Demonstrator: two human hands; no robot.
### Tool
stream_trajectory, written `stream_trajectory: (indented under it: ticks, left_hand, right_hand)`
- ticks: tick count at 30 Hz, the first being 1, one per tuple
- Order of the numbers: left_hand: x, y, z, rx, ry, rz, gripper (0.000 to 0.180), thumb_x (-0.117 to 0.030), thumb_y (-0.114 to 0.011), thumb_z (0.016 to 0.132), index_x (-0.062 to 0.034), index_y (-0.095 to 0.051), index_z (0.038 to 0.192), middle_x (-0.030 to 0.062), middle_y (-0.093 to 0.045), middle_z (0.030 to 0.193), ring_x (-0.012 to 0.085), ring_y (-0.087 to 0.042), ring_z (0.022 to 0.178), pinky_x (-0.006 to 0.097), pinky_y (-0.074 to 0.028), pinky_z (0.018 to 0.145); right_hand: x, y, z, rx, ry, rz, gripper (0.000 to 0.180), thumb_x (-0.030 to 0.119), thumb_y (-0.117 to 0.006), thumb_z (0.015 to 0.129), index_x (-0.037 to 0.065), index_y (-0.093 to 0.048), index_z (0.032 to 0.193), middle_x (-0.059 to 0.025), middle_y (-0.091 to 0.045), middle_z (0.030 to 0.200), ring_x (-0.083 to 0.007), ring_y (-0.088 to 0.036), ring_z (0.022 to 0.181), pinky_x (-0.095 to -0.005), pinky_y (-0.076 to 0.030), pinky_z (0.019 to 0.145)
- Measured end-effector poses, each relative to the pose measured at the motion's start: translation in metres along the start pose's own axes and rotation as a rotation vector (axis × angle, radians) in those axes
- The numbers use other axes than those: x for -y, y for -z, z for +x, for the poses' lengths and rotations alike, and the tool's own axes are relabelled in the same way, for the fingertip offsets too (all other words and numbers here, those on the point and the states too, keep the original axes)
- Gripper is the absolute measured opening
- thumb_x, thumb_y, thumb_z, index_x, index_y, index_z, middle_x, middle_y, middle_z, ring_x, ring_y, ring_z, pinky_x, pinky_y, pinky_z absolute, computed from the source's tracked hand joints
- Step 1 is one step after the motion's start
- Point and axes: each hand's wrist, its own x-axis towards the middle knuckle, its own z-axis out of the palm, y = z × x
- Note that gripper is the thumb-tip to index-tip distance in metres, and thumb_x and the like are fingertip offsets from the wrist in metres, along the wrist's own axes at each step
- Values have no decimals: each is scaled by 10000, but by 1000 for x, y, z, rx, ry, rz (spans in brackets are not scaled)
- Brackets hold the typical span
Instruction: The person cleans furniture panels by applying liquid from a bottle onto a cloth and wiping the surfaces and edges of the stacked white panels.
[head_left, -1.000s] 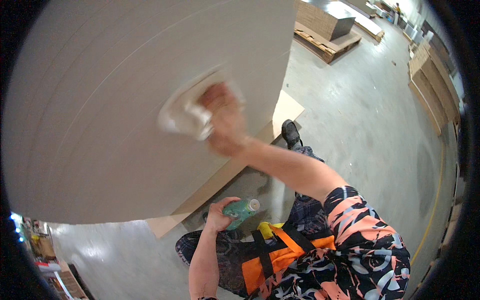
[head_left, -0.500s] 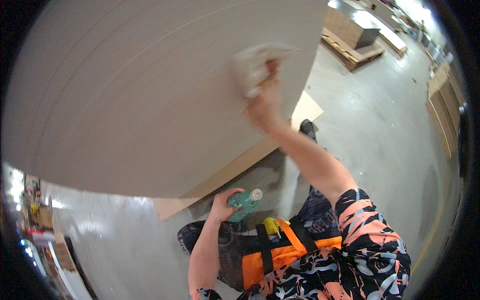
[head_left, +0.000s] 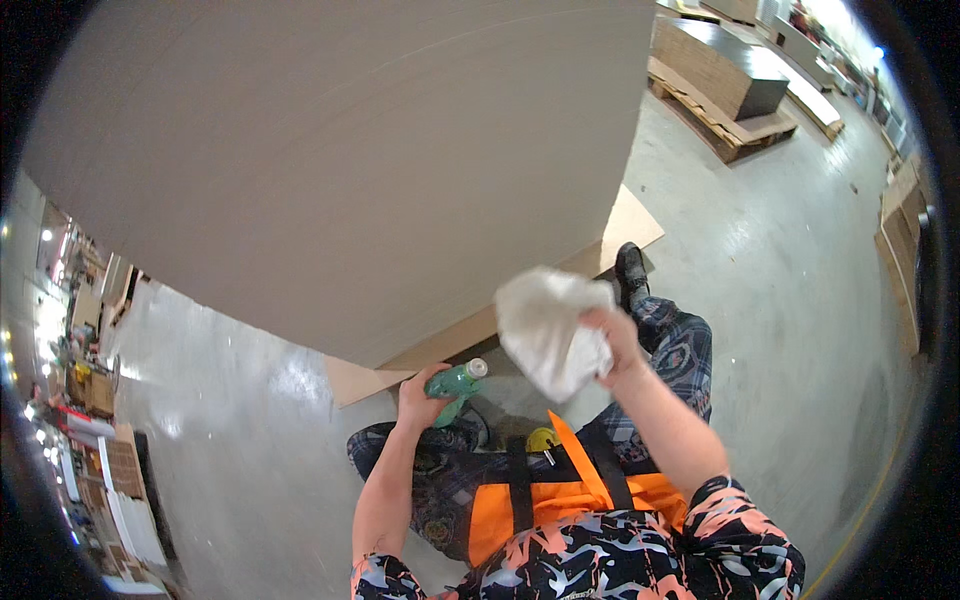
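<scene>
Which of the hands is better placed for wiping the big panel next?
Probably the right hand: it holds the white cloth near the panel, while the left hand is occupied gripping the green bottle.

l. hand (head_left: 418, 402) curled in a grip, nr the lower corner of the grey board (head_left: 350, 180), bare l. forearm (head_left: 384, 492) pointing twd that corner; r. hand (head_left: 618, 343) also clenched (a bit blurred), apart from the board, bare r. forearm (head_left: 676, 422) slanting twd its lower edge.

From the bottle (head_left: 452, 384), the cloth (head_left: 543, 325) is at two o'clock and the panel (head_left: 350, 180) at eleven o'clock.
</scene>
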Motion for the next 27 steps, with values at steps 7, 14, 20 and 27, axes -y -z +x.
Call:
stream_trajectory:
  ticks: [7, 14, 20, 27]
  left_hand:
    - [-80, 27, -11, -122, -367, 113, 517, 28, -671, 654, -162, -661, 1134, 130, -705, 964, 349, -668, 893, 419, -543, 762]
    - [-169, 66, 7, -173, -664, 457, 574, 24, -658, 538, -150, -675, 1085, 111, -694, 910, 329, -655, 803, 403, -538, 712]
    - [-203, 84, 17, -193, -777, 718, 537, 10, -697, 510, -114, -671, 1032, 77, -684, 895, 296, -652, 800, 394, -532, 702]
    - [-223, 90, 22, -247, -898, 789, 513, 4, -707, 511, -99, -668, 1012, 74, -687, 936, 283, -654, 815, 394, -528, 775]
  right_hand:
    - [-37, 29, -50, 328, -108, 411, 559, 40, -494, 743, -48, -470, 1295, -182, -610, 1165, -326, -630, 1030, -453, -533, 895]
    - [-30, 34, -60, 372, 53, 224, 724, 10, -480, 666, -15, -392, 1384, -204, -557, 1252, -358, -593, 1116, -462, -499, 971]
    - [-38, 33, -56, 427, -10, 293, 718, -3, -470, 669, -16, -400, 1384, -196, -549, 1282, -351, -578, 1149, -453, -479, 997]
    - [-36, 27, -51, 470, -72, 308, 716, -6, -472, 663, -21, -408, 1377, -207, -548, 1291, -357, -577, 1155, -453, -471, 1006]
